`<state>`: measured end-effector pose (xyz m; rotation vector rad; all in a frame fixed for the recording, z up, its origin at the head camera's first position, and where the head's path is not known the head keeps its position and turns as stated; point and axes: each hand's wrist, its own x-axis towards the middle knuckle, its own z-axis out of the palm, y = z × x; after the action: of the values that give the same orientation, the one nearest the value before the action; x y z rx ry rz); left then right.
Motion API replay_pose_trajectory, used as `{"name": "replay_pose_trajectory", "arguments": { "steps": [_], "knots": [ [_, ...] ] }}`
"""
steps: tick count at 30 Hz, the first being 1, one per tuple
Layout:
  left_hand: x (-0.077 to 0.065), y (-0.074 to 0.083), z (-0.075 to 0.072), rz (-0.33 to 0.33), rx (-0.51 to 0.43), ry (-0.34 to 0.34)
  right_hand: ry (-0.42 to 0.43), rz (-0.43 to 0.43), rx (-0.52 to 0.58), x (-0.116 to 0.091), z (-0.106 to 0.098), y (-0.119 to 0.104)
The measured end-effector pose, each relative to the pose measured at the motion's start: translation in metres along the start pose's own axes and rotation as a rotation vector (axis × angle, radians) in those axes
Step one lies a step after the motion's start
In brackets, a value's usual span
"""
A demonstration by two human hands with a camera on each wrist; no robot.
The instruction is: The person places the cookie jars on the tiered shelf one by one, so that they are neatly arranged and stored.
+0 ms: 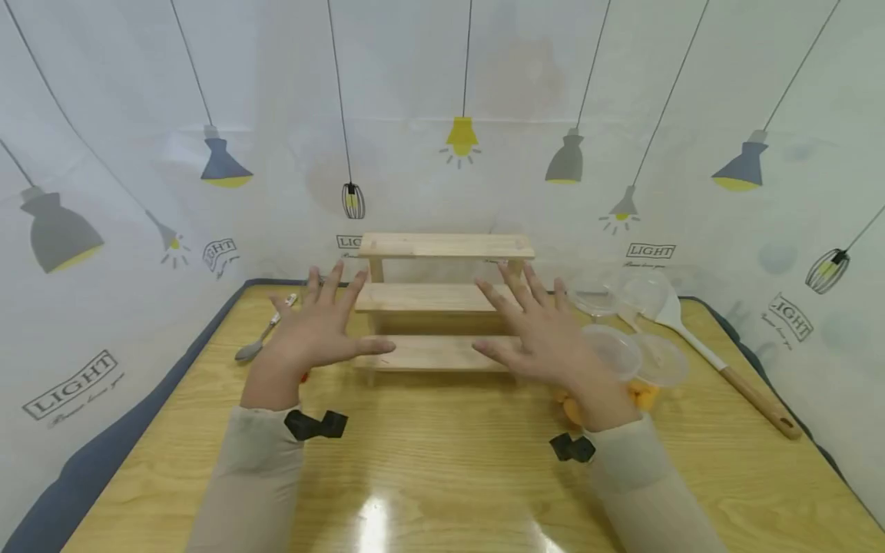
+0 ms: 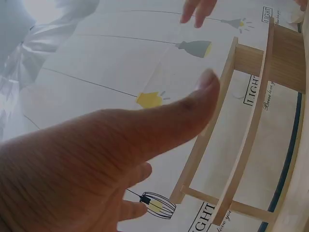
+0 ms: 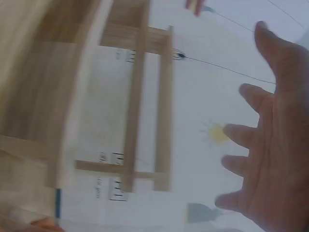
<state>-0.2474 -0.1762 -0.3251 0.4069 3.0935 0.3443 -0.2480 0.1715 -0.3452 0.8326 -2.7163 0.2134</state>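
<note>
Head view: left hand [image 1: 314, 330] and right hand [image 1: 549, 338] — fingers spread, holding nothing — are raised before the three-tier wooden rack [image 1: 429, 298], which stands near the back edge of the table [image 1: 429, 453], between its back corners. Judgement: light, stiff, unlikely to slip; best gripped at both ends.

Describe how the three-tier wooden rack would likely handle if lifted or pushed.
The rack is probably stiff: its shelves look like flat wooden boards on wooden supports. The gaps between tiers suggest it may be light for its size. Pushed, it would likely slide rather than roll, standing on legs on the shiny table.
</note>
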Motion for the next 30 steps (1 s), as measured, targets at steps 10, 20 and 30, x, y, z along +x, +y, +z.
{"name": "replay_pose_trajectory", "arguments": {
  "steps": [10,20,30],
  "knots": [
    [0.044,-0.036,0.049,-0.07,-0.687,0.18,0.082,0.227,0.172,-0.033,-0.06,0.072],
    [0.065,-0.053,0.103,-0.062,-1.044,0.172,-0.109,0.342,0.144,-0.033,-0.046,0.1],
    [0.051,-0.037,0.098,-0.079,-1.237,0.193,-0.077,0.332,0.131,-0.03,-0.038,0.101]
  ]
}}
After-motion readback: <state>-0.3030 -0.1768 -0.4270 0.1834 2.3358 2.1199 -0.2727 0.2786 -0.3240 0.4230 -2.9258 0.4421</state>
